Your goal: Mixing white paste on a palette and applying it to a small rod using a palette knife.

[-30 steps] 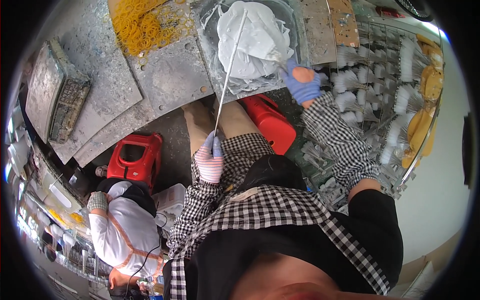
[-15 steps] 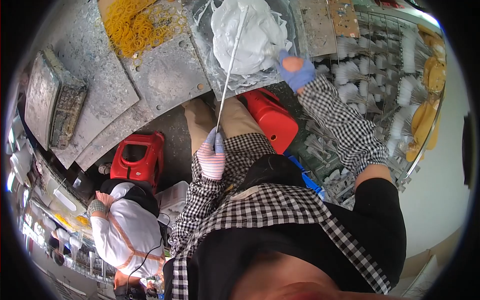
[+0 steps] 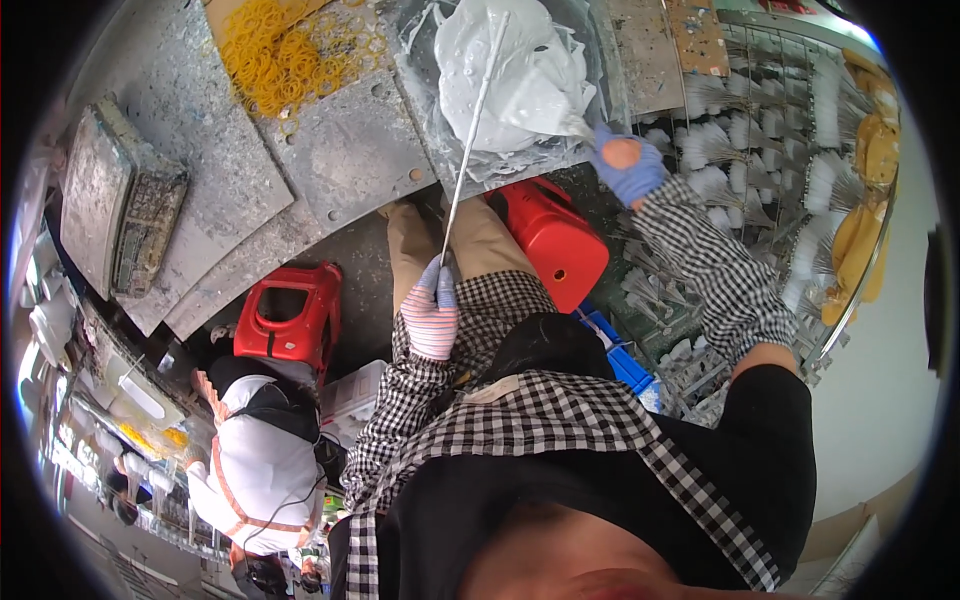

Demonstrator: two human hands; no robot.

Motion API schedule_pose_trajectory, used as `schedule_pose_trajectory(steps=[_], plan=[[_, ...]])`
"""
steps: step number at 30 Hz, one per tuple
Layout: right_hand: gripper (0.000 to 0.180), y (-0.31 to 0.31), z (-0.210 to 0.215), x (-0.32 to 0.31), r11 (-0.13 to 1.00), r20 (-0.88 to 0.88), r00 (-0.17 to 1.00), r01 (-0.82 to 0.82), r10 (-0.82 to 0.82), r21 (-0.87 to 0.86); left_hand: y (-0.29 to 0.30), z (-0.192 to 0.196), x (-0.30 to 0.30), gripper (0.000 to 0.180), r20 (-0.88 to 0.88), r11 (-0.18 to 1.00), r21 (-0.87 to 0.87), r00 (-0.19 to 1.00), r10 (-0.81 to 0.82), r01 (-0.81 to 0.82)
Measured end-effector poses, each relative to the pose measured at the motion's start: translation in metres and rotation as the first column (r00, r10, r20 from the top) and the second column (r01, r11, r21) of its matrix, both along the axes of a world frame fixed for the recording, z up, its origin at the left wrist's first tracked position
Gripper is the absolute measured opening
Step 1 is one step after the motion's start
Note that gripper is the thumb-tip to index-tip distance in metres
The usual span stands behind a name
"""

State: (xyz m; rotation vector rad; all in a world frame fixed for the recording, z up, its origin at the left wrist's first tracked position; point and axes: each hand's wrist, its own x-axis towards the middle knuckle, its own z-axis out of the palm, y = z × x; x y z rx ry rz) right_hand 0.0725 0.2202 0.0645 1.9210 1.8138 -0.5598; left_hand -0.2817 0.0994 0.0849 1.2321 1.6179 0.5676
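My left hand (image 3: 432,312), in a striped glove, is closed around the lower end of a long thin white rod (image 3: 472,140). The rod runs up and away onto a white, paint-smeared plastic bag (image 3: 510,75) lying on the grey worktable (image 3: 350,160). My right hand (image 3: 627,165), in a blue glove with an orange palm, pinches the bag's lower right corner at the table edge. Both forearms wear black-and-white checked sleeves.
A pile of yellow rubber bands (image 3: 285,55) lies on the table at upper left. A red stool (image 3: 550,240) stands by my legs and another red stool (image 3: 290,315) to the left. A wire rack of white brush-like pieces (image 3: 760,170) fills the right. Another person in white (image 3: 255,465) crouches at lower left.
The view has shifted so table and bag sit higher and nearer. My right hand moved slightly up along the bag's corner; my left hand keeps its grip on the rod.
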Motion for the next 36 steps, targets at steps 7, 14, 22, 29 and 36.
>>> schedule_pose_trajectory(steps=[7,14,22,29,36], plan=[[0.038,0.047,0.03,-0.006,0.976,0.009,0.995,-0.095,0.095,0.195,0.008,0.0,-0.007,0.023,0.002,0.998,-0.063,1.0,0.025,-0.024],[0.04,0.02,0.004,-0.002,0.998,0.076,0.997,0.006,-0.002,-0.057,0.01,0.0,-0.01,0.023,-0.034,1.0,-0.013,0.999,-0.023,0.022],[0.054,0.006,0.074,-0.003,0.975,0.061,0.976,0.214,-0.21,-0.062,0.018,0.014,-0.014,0.024,-0.014,0.986,0.142,0.996,-0.083,0.084],[0.037,0.01,0.086,-0.007,0.486,-0.506,0.149,0.594,-0.849,-0.641,0.024,0.011,-0.016,0.023,-0.045,0.982,0.165,0.996,-0.082,0.088],[0.041,0.037,0.076,-0.009,0.232,-0.357,-0.293,0.384,-0.887,-0.894,0.031,0.012,-0.013,0.023,-0.101,0.967,0.162,0.978,-0.184,0.198]])
